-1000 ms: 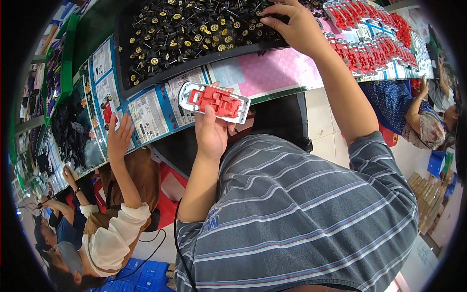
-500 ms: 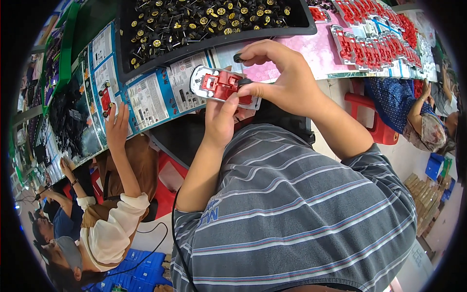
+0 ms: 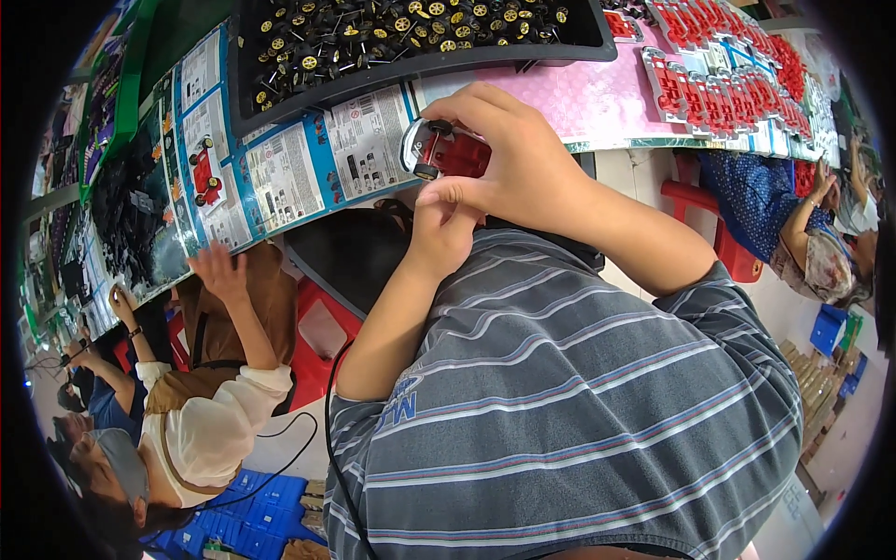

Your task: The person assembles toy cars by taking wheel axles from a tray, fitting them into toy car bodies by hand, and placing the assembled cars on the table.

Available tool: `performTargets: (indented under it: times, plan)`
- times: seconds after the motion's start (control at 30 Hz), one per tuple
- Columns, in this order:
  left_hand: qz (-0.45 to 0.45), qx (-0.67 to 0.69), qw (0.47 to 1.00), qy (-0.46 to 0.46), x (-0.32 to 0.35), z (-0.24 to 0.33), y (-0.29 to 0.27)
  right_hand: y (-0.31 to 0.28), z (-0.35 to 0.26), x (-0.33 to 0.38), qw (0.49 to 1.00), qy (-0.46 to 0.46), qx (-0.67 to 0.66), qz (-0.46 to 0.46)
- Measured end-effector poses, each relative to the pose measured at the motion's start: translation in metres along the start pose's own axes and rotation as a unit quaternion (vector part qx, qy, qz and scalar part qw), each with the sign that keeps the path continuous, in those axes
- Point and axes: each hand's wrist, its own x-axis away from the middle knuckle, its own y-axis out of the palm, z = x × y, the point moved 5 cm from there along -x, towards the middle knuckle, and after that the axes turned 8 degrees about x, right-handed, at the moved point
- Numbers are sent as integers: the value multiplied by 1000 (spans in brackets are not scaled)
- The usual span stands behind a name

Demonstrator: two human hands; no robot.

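A: What is different from a moment ago?

B: The right hand [image 3: 523,159] was stretched out into the black tray [image 3: 420,63] of wheel-and-axle pieces [image 3: 373,33] at the far edge of the surface [image 3: 597,98] a second ago. Now it is back near the near edge, closed over the red toy car chassis [image 3: 446,149]. The left hand [image 3: 439,233] has kept hold of the chassis throughout, and it sits closer to the person's chest than before.

A: So what does that mean for the work?

B: My judgement is that a wheel set has been fetched and is being pressed into the chassis. One end already shows two small black wheels with pale hubs, so at least one axle looks seated.

A: How do the hands stand?

B: Pressed together around the piece. The left hand cups it from below with the thumb up against its side. The right hand curls over the top, fingers bent down onto it. I cannot tell what the fingertips pinch, as they are hidden.

A: And the chassis itself?

B: Red plastic in a pale grey frame, mostly covered. It is held in the air just over the near edge of the surface, above the printed blue-and-white sheets [image 3: 280,168].

A: Anything else nearby?

B: Rows of finished red chassis [image 3: 719,84] lie toward the far right corner. Another person's hand [image 3: 217,271] rests at the left edge.
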Motion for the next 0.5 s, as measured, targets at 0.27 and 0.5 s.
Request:
performTargets:
  times: [0.27,0.5]
  plan:
    - [22,20,1000,-5,-6,-3,6,5,4,2,1000,1,-9,0]
    - [-19,38,999,-17,-4,1,7,9,0,1,1000,0,14,-27]
